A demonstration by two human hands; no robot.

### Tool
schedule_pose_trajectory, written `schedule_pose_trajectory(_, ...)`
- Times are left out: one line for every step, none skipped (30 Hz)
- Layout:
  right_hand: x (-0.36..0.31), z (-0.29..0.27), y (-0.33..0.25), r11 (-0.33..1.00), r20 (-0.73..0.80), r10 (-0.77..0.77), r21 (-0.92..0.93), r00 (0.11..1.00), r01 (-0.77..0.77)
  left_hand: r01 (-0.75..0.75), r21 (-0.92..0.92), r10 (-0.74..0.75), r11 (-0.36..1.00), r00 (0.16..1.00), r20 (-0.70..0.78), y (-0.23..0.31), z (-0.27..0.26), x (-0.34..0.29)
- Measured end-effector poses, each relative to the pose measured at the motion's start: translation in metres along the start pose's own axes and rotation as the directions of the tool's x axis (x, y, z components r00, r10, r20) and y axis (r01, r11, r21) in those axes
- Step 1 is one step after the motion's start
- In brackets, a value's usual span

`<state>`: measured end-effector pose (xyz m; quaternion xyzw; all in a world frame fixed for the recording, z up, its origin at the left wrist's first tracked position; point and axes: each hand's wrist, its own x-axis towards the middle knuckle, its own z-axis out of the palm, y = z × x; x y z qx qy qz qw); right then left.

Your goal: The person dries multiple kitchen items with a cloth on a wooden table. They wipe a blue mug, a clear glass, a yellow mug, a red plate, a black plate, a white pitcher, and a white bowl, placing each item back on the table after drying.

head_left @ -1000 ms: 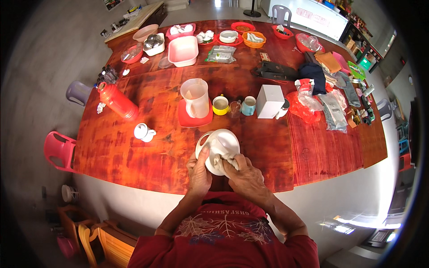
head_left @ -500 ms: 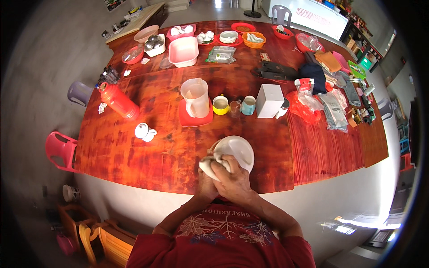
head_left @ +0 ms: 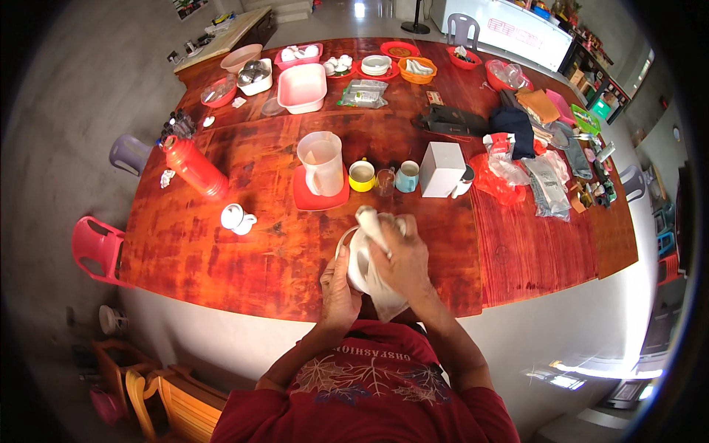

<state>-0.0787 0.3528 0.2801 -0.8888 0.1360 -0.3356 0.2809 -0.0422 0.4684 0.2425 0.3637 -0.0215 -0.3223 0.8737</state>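
My left hand [head_left: 338,294] grips the left edge of a round white dish [head_left: 357,264] at the near edge of the table, thumb up along its rim. My right hand [head_left: 403,260] is closed around a pale cloth [head_left: 385,299] and lies over the dish's right side, covering much of it. One bunched end of the cloth sticks up past the fingers, while the rest hangs below the palm. Slight motion blur softens the right hand. Beyond the hands stand a yellow mug [head_left: 362,176], a small clear cup [head_left: 385,182] and a light blue mug [head_left: 407,176].
A translucent pitcher [head_left: 320,162] stands on a red tray [head_left: 301,193]. To the left are a white cup [head_left: 237,219] and a red flask [head_left: 195,168]. A white box [head_left: 443,170] and plastic bags [head_left: 547,188] lie to the right; basins and a pink tub [head_left: 302,88] line the back.
My hands were together over the dish's left side. Now my right hand has moved right and farther out with the cloth, which has spread downward, while my left holds the dish's left edge.
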Motion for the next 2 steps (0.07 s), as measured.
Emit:
schedule_pose_trajectory(-0.0071, -0.0009, -0.0041, 0.996, -0.011, -0.081, 0.031, 0.997, 0.081, -0.019, 0.048, 0.018, 0.999, 0.999, 0.028, 0.0017, -0.0038, 0.0000)
schedule_pose_trajectory(-0.0159, -0.0004, -0.0091, 0.998, 0.040, -0.064, -0.026, 0.997, 0.066, -0.018, 0.045, 0.017, 0.999, 1.000, 0.025, 0.0011, -0.0045, -0.0007)
